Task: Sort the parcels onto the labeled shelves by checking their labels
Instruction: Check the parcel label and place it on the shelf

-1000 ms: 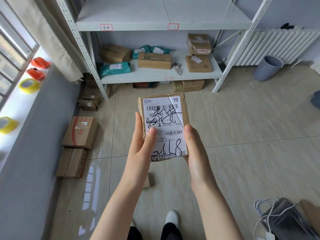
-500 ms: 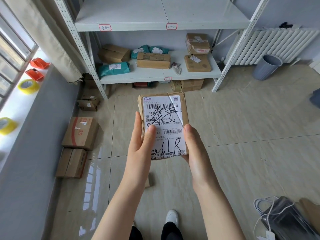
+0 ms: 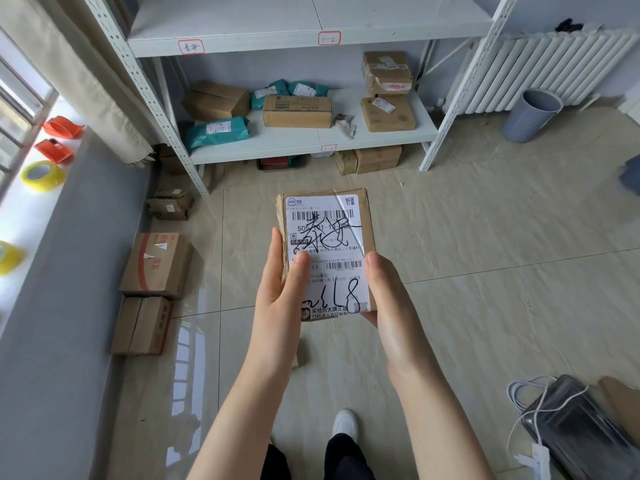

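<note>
I hold a small brown cardboard parcel (image 3: 329,233) flat in front of me, its white shipping label up, with black handwriting across it. My left hand (image 3: 280,299) grips its left edge, thumb on the label. My right hand (image 3: 384,292) grips its right edge. Ahead stands a white metal shelf unit (image 3: 311,140). Red-framed tags sit on the upper shelf's front edge, one handwritten tag (image 3: 191,47) at the left and one reading 1-2 (image 3: 329,39) in the middle. The lower shelf carries several brown boxes and teal bags.
Cardboard boxes (image 3: 157,265) line the grey wall at left. Tape rolls (image 3: 42,174) lie on the windowsill. A grey bin (image 3: 530,116) stands by a white radiator at right. A dark device with white cables (image 3: 571,424) lies on the floor at lower right.
The parcel stays gripped in both hands at the same spot. The view has shifted slightly, otherwise nothing has moved.
</note>
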